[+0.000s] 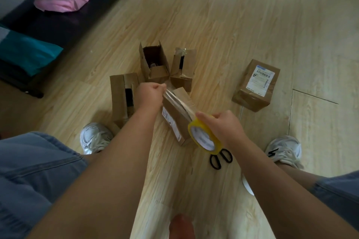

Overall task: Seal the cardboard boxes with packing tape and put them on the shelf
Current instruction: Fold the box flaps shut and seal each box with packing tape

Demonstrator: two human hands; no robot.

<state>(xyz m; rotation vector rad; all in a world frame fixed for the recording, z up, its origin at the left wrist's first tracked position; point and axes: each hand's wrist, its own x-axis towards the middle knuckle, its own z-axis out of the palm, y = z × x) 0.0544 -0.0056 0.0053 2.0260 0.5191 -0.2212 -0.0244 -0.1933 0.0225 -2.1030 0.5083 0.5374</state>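
Tape strip [179, 103] spans hand to hand. The left hand [152, 94] is curled into a tight fist and pinches the free end. The right hand [221, 127] has its fingers wrapped round the yellow tape roll [205, 137] and holds it on edge. Directly beneath the strip lies the cardboard box [175, 117], on the floor between the two hands. Its long axis runs nearly the same way as the strip, with the far end just beside the left fist and the near end tucked under the roll. I cannot tell whether the strip already touches the top face or hangs just above it. Judgement: the coming move is a lowering of the strip onto the box's seam, and it turns on keeping that parallel line. The left hand is nearer the far end and would anchor there; the right hand is nearer the near end and would feed from the roll. Scissors [221, 158] lie just behind the right hand, on the person's side, so that hand is the closer one for the cut. Open-flapped boxes [154, 64] stand just beyond the left hand. A labelled closed box [256, 85] sits well apart, outward of the right hand. A dark low shelf [48, 25] lies far out beyond the left hand.
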